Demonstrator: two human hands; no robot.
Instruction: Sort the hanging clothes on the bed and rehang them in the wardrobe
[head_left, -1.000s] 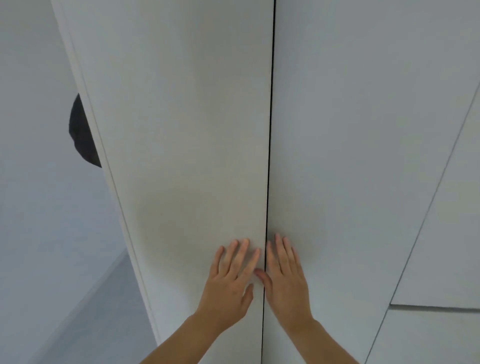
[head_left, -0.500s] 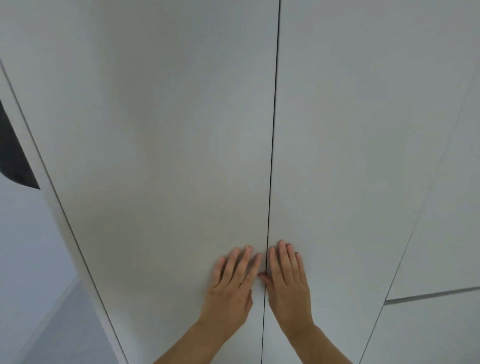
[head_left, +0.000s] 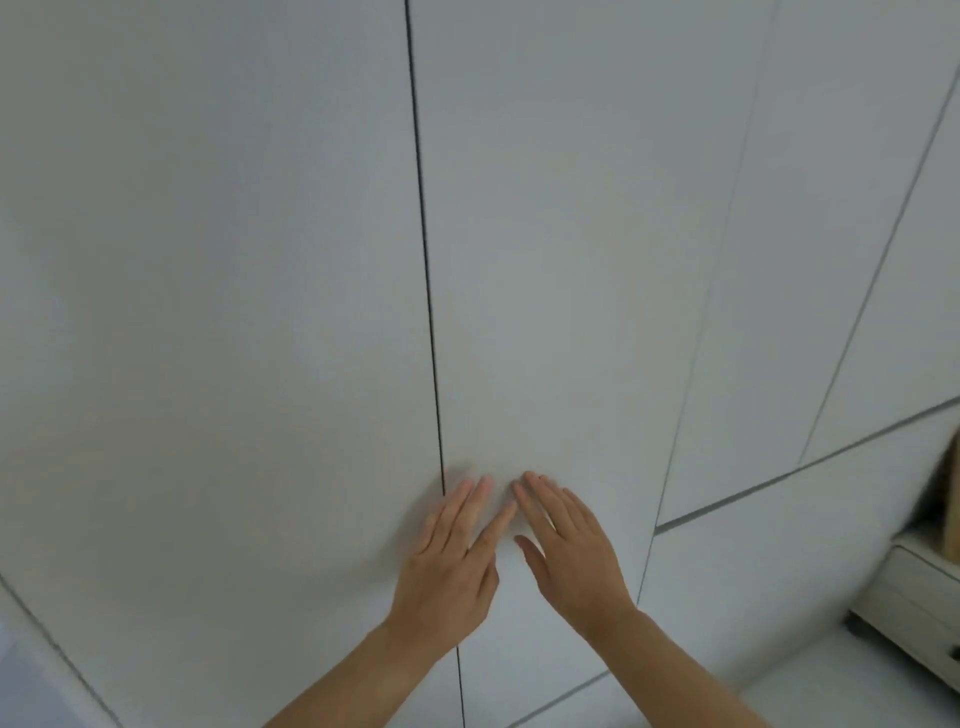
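The white wardrobe fills the head view, its two tall doors closed: the left door and the right door meet at a thin dark seam. My left hand lies flat with fingers spread, across the seam low down. My right hand rests flat on the right door just beside it, fingertips nearly touching the left hand's. Neither hand holds anything. No clothes, hangers or bed are in view.
More white cabinet panels continue to the right. A cream wooden bedside cabinet stands at the right edge on a pale floor.
The view has swung right: the dark garment at the left is gone from sight and the bedside cabinet has appeared. Both hands now sit right of where they were against the seam.
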